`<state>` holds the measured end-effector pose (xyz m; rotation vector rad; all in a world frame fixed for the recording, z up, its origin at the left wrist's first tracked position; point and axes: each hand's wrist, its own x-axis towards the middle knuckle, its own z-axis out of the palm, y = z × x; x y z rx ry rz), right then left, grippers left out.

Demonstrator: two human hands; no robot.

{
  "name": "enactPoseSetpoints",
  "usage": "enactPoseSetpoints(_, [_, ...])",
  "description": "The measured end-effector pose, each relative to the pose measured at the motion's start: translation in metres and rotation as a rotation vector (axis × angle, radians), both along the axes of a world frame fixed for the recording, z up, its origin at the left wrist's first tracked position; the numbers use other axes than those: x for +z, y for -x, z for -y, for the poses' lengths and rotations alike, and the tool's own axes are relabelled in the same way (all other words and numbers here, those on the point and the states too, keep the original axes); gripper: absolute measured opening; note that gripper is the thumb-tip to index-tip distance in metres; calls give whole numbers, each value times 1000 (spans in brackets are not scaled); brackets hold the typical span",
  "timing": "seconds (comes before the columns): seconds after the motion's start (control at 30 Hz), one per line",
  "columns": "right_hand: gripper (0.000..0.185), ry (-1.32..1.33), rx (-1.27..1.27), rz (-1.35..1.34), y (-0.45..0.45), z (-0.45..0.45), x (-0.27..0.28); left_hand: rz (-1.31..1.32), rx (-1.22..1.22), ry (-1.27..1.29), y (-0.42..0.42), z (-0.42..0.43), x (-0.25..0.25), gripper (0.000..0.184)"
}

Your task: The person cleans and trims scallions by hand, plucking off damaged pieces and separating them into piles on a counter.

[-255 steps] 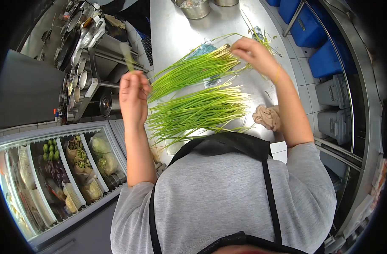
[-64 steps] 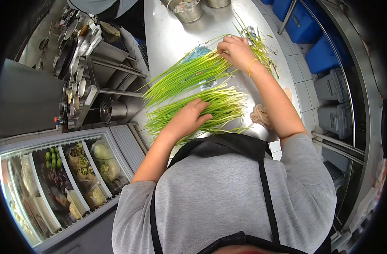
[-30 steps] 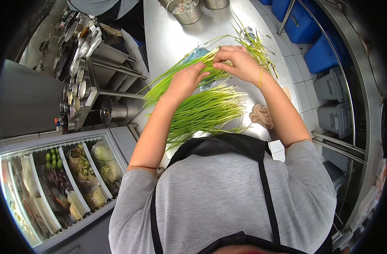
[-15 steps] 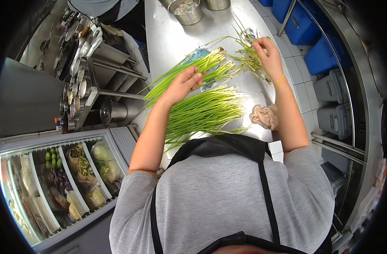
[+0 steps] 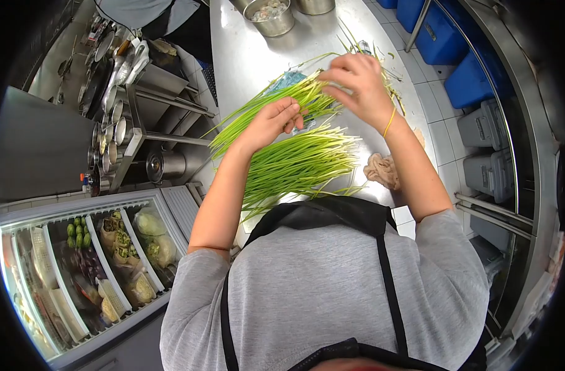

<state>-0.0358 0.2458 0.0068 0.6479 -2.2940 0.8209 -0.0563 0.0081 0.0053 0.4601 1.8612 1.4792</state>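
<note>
Two bundles of long green stalks with pale ends lie on the steel table. The near bundle [image 5: 301, 161] is spread below my hands. My left hand [image 5: 276, 122] is over the far bundle [image 5: 245, 117], its fingers curled together; what they hold is too small to name. Above the pale ends of the far bundle hangs my right hand [image 5: 356, 80], its fingers apart and slightly blurred, with nothing visible in it. Loose trimmings [image 5: 393, 96] lie partly hidden behind my right hand. A blue plastic piece [image 5: 286, 80] shows behind the far bundle.
A crumpled brown cloth [image 5: 381, 170] lies near the table's right edge. Metal pots [image 5: 275, 23] stand at the table's far end. Left are a pot rack [image 5: 134, 133] and a glass-topped fridge [image 5: 109, 247]; another person [image 5: 165, 15] is at the upper left. Blue bins [image 5: 440, 40] stand right.
My right hand has moved from the trimmings back left over the far bundle's pale ends. My left hand, earlier on the near bundle, now stays over the far one.
</note>
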Motion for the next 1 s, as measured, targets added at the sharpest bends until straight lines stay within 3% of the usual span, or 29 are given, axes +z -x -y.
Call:
enactPoseSetpoints(0.23, [9, -178, 180, 21, 10, 12, -5, -85, -51, 68, -2, 2, 6, 29])
enactPoseSetpoints(0.33, [8, 41, 186, 162, 14, 3, -14, -79, -59, 60, -3, 5, 2, 29])
enactPoseSetpoints(0.53, [8, 316, -214, 294, 24, -51, -39, -40, -18, 49, -3, 12, -6, 27])
enactPoseSetpoints(0.57, [8, 316, -215, 294, 20, -60, -42, -25, 0, 53, -3, 12, -5, 26])
enactPoseSetpoints(0.63, [9, 52, -258, 439, 13, -73, -47, -10, 11, 55, -3, 10, -6, 25])
enactPoseSetpoints(0.67, [9, 52, -262, 439, 11, -75, -49, -2, 24, 33, -2, 11, -9, 24])
enactPoseSetpoints(0.73, [8, 77, -221, 719, 7, -76, -52, 7, 39, 10, -3, 8, -9, 22])
enactPoseSetpoints(0.77, [8, 77, -221, 720, 5, -74, -55, 6, 54, -10, -4, 7, -8, 21])
enactPoseSetpoints(0.83, [8, -86, -311, 345, 1, -65, -56, 4, 70, -30, -5, 5, -7, 20])
enactPoseSetpoints(0.93, [9, 99, -194, 310, -1, -45, -32, 11, 17, -18, -4, 6, -5, 18])
enactPoseSetpoints(1.0, [10, 68, -88, 260, -6, -26, -17, -8, 42, -35, -5, 4, -5, 17])
